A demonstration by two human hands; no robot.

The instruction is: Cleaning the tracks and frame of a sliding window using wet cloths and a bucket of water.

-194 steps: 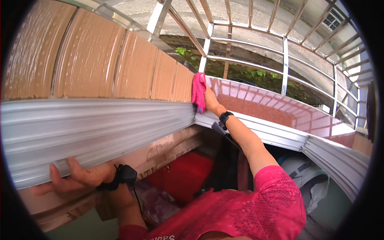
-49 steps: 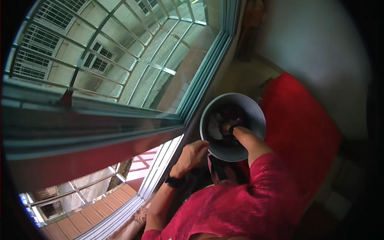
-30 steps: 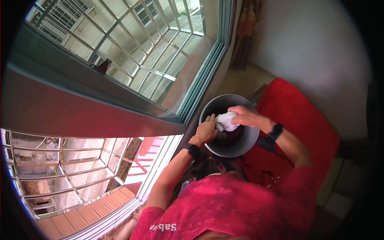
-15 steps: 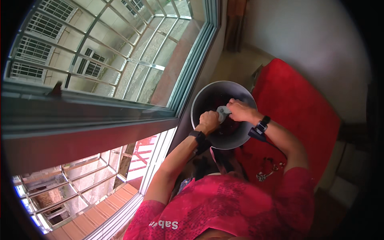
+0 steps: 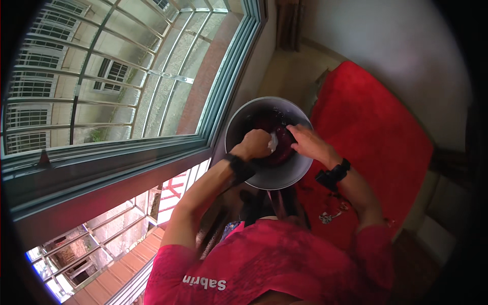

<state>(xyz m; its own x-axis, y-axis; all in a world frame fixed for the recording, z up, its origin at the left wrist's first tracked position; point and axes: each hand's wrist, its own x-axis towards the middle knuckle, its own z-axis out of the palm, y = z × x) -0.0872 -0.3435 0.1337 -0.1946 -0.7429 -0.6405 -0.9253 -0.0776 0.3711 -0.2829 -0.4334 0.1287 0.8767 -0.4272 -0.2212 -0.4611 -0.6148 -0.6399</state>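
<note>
A round grey pot-like vessel (image 5: 277, 178) stands in front of me, with dark, shiny liquid (image 5: 262, 118) and a few bright drops or bubbles inside. Over it, my left hand (image 5: 254, 144) is closed in a fist around a small wet, whitish-grey cloth (image 5: 273, 142), whose end sticks out beside the fingers. My right hand (image 5: 310, 143) reaches in over the vessel's right side. Its index finger and thumb are apart, with a gap between them and the cloth. Nothing shows in its grip.
To the left, a sliding window (image 5: 216, 119) with metal bars (image 5: 162, 75) runs close beside the vessel. On the right lies a broad red-covered surface (image 5: 371, 132), with a small bunch of keys or trinkets (image 5: 328, 217) near my right forearm. A pale wall (image 5: 386, 40) rises behind.
The right hand has let go of the cloth and opened, moving slightly away from it. My left hand keeps the cloth, now bunched smaller. The view has shifted a little.
</note>
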